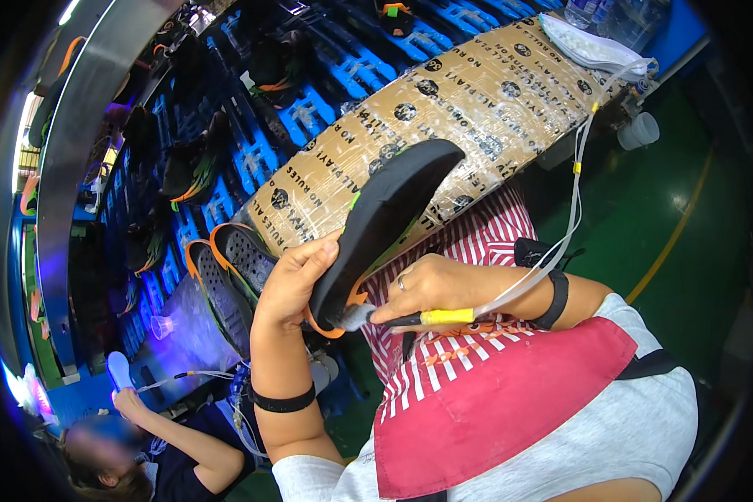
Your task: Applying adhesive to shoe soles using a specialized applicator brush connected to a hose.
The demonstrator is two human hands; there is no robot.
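Observation:
My left hand (pixel 297 280) is closed around the side of a black clog (pixel 385 209) near its heel, its dark sole turned up. Green edging and an orange heel strap show on the clog. In my right hand (pixel 431 289) is a brush (pixel 448 316) with a dark handle, yellow tape and a clear tube running from its back end. Its pale bristles are at the heel end of the clog, by the orange strap; whether they touch the sole I cannot tell. A finger of the right hand wears a ring.
Cardboard covered in clear film (pixel 494 100) tops the bench ahead. Two grey clogs (pixel 226 297) with orange straps lie left of my left hand. Blue racks (pixel 301 117) carry dark clogs behind. A white sole (pixel 590 46) lies far right. A co-worker's hand (pixel 128 403) holds a pale sole, lower left.

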